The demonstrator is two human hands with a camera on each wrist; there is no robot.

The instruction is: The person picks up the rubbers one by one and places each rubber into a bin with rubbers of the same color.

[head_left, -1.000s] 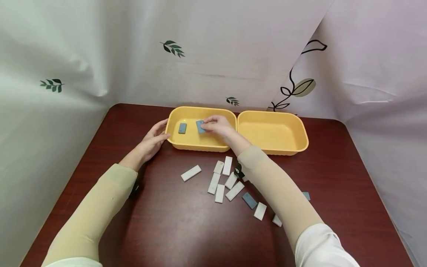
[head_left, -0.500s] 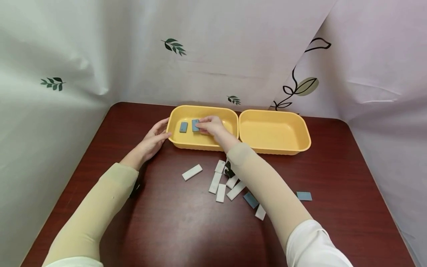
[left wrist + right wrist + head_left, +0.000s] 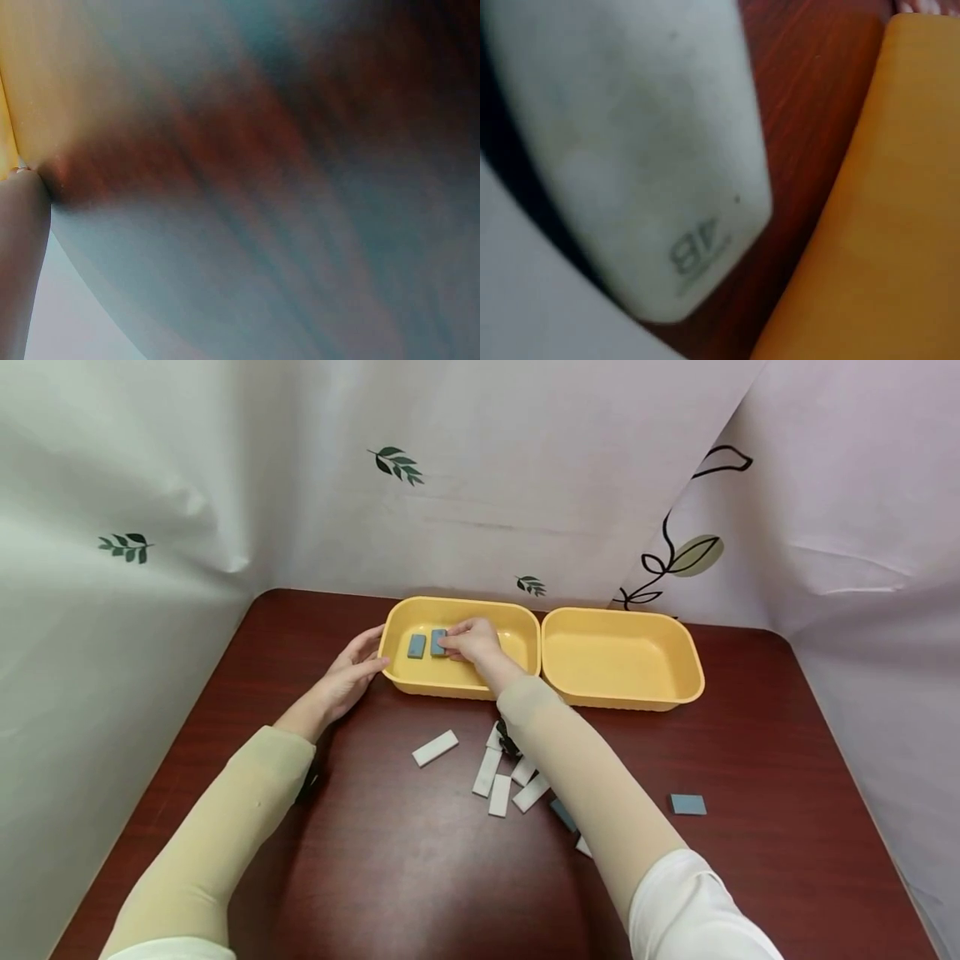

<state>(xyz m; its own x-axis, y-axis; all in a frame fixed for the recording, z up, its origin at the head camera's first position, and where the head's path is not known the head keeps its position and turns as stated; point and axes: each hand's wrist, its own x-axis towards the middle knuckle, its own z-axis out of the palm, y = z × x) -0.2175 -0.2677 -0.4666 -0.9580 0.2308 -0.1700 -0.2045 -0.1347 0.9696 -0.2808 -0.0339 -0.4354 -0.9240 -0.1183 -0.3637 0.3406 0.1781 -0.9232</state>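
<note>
Two yellow plastic trays stand side by side at the back of the table. At the left tray (image 3: 442, 689), my left hand (image 3: 347, 677) touches the left end, thumb at the rim and fingers along the outer wall. The left wrist view shows one finger (image 3: 26, 247) against the yellow edge. Inside that tray, my right hand (image 3: 472, 643) pinches a blue eraser (image 3: 437, 642) close to the tray floor. Another blue eraser (image 3: 416, 647) lies just left of it. In the right wrist view, a white eraser (image 3: 645, 150) marked 4B lies below the wrist.
The right tray (image 3: 622, 656) has nothing in it. Several white erasers (image 3: 487, 771) lie on the dark red table (image 3: 390, 860) before the trays, some hidden by my right forearm. A blue eraser (image 3: 562, 815) is partly covered; another blue eraser (image 3: 687, 804) lies at the right.
My right hand has moved left and lowered the blue eraser beside the other one in the left tray. The left hand keeps its place at the tray's end.
</note>
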